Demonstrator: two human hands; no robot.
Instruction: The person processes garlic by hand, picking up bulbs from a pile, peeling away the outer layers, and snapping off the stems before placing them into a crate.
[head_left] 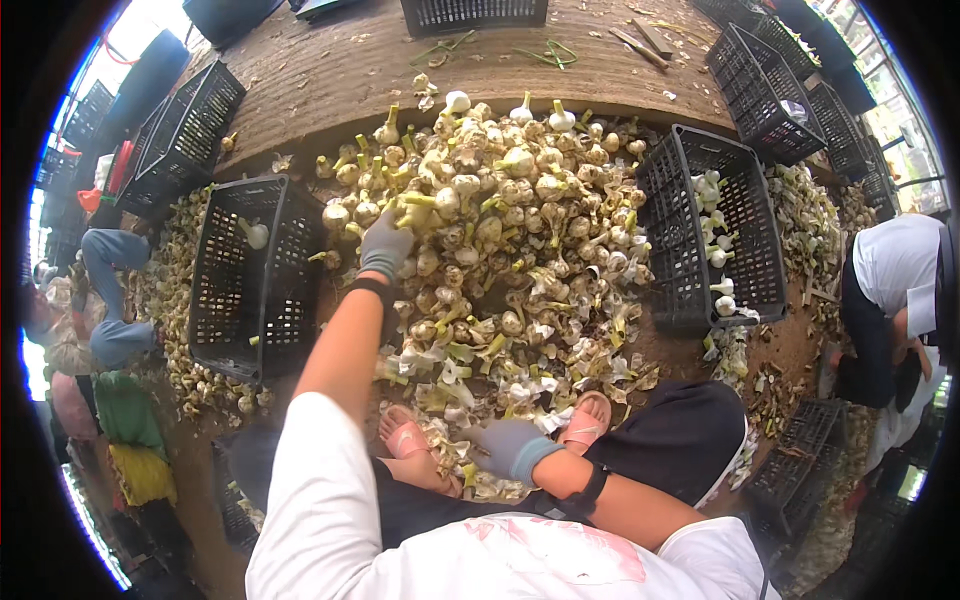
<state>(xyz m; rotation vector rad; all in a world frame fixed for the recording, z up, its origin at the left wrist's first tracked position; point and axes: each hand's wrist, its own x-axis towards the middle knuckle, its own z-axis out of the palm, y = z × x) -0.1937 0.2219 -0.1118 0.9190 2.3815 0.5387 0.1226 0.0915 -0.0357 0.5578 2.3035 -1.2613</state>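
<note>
A big heap of garlic bulbs (500, 220) with green stalks and loose skins lies on the ground in front of me. My left hand (385, 245), in a grey glove, reaches into the heap's left side and closes on a garlic bulb (412, 212). My right hand (510, 447), also gloved, rests low near my feet (405, 437) on the peelings, fingers curled; whether it holds anything is unclear. A black crate (215, 300) stands to the left with one bulb inside. Another black crate (680, 250) on the right holds several bulbs.
More empty black crates (185, 140) stand at the back left and back right (765, 95). Garlic lies strewn beside the left crate (170, 300) and right of the right crate (810, 225). One person sits at the left (100, 330), another at the right (895, 290).
</note>
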